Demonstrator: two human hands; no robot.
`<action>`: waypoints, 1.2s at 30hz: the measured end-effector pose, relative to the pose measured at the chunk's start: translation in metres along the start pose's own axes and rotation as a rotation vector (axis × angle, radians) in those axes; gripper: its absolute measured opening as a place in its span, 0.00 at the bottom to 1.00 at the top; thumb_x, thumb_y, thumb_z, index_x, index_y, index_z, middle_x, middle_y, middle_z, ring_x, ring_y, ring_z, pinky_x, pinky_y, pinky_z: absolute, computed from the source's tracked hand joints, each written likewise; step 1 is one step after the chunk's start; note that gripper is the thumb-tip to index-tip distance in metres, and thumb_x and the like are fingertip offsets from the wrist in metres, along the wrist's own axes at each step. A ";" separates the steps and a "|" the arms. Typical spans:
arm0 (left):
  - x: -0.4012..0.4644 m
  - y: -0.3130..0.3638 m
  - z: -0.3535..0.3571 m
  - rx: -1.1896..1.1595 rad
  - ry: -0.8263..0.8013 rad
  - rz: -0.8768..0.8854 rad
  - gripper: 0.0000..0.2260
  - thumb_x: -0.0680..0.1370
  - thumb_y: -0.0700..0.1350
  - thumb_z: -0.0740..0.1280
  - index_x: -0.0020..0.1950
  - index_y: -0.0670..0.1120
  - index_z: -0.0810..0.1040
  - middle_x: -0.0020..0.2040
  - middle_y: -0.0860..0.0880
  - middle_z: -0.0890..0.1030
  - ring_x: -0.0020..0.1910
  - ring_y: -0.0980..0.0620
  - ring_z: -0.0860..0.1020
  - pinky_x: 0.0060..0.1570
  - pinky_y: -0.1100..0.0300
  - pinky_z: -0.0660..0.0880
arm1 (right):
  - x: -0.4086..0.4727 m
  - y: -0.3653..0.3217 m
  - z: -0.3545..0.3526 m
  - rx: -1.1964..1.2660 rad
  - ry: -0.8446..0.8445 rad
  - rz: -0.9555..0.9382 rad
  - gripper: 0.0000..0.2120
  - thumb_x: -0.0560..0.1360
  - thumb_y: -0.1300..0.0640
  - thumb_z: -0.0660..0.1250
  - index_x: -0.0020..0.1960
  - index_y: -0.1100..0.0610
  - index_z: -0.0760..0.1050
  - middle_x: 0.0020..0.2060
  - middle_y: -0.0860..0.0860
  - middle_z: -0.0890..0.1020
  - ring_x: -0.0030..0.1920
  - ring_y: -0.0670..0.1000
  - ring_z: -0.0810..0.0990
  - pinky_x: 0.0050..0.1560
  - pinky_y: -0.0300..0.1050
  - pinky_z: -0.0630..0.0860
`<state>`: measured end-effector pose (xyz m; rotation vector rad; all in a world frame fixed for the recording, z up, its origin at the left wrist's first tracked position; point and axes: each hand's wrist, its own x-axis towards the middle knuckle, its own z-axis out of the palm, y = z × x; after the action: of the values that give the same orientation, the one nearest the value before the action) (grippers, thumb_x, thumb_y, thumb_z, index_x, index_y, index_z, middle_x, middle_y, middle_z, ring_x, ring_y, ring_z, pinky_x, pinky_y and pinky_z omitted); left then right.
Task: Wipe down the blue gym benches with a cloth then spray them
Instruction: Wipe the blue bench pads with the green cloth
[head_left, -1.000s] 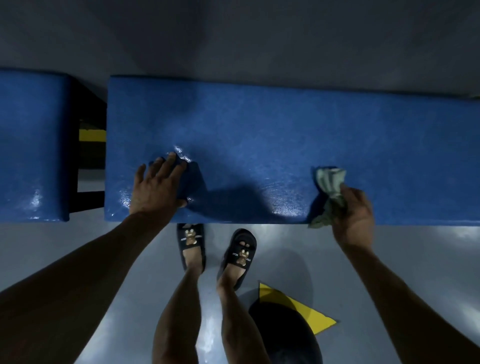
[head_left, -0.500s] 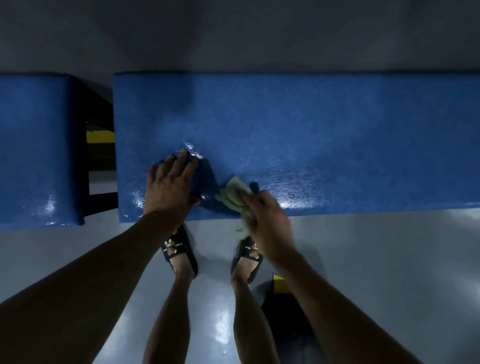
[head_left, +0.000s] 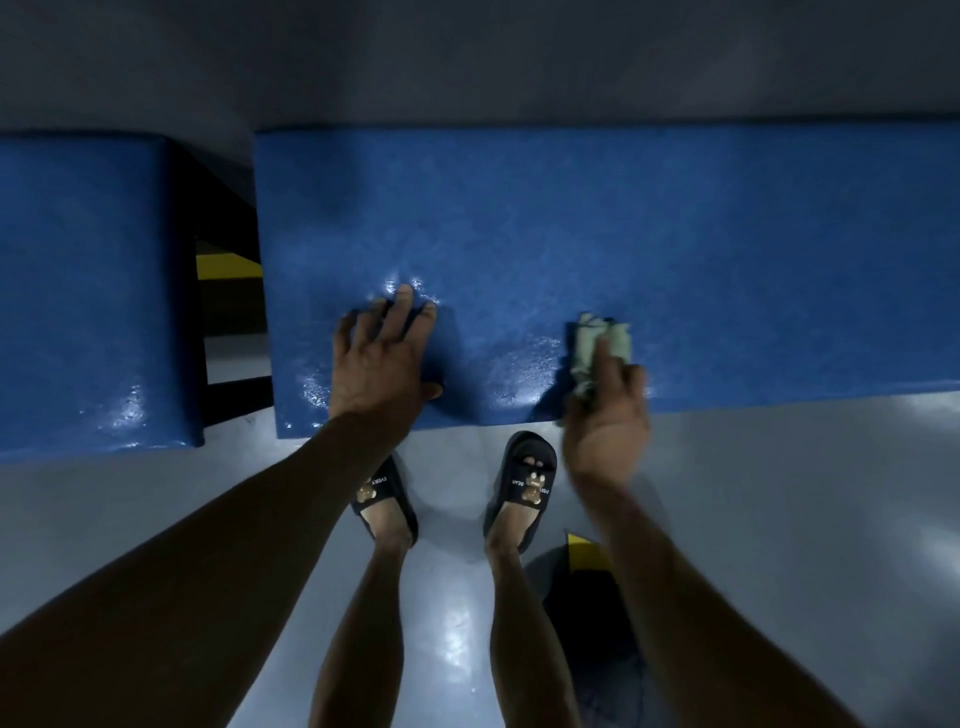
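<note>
From the head camera, looking straight down, the person stands at the near edge of the long blue bench (head_left: 623, 234). The left hand (head_left: 382, 364) lies flat on the padding with fingers spread and straight, holding nothing — most likely a brace to steady the lean forward. The right hand (head_left: 605, 415) is curled round a bunched pale green cloth (head_left: 597, 345), which it presses onto the bench top close to the front edge; the hand is blurred, so the exact finger grip cannot be told. Gripping the cloth in a wad likely gives firm pressure for wiping, and the sheen on the padding between the hands suggests that strip is damp.

A second blue bench (head_left: 88, 291) sits to the left, separated by a dark gap with a black frame and a yellow bar (head_left: 226, 265). Two feet in black slippers (head_left: 522, 480) stand on the grey floor (head_left: 805, 519) — nothing blocks the bench top. No spray bottle is in sight.
</note>
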<state>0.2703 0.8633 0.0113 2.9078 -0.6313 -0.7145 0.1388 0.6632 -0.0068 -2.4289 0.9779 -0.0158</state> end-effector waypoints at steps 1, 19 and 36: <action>0.000 -0.001 0.000 0.001 -0.001 0.005 0.41 0.70 0.58 0.73 0.78 0.55 0.56 0.80 0.51 0.53 0.77 0.42 0.54 0.75 0.43 0.50 | -0.016 -0.021 0.014 0.034 -0.019 -0.025 0.30 0.71 0.55 0.62 0.74 0.51 0.69 0.58 0.56 0.74 0.52 0.59 0.77 0.49 0.47 0.75; -0.029 -0.109 -0.020 -0.085 0.103 0.120 0.26 0.78 0.51 0.67 0.75 0.51 0.66 0.77 0.47 0.64 0.72 0.41 0.64 0.71 0.39 0.60 | 0.023 0.008 -0.042 -0.114 0.020 0.151 0.29 0.67 0.51 0.61 0.69 0.49 0.72 0.53 0.59 0.73 0.48 0.64 0.78 0.45 0.51 0.73; -0.017 -0.112 -0.013 -0.073 0.114 0.088 0.24 0.75 0.48 0.70 0.70 0.52 0.72 0.73 0.49 0.71 0.66 0.40 0.73 0.69 0.44 0.62 | 0.044 0.014 -0.046 -0.179 0.002 0.115 0.22 0.66 0.52 0.61 0.58 0.55 0.78 0.46 0.60 0.73 0.45 0.65 0.78 0.41 0.50 0.71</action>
<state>0.3043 0.9717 0.0100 2.8100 -0.6995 -0.5457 0.1530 0.6051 0.0181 -2.5279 1.1629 0.1148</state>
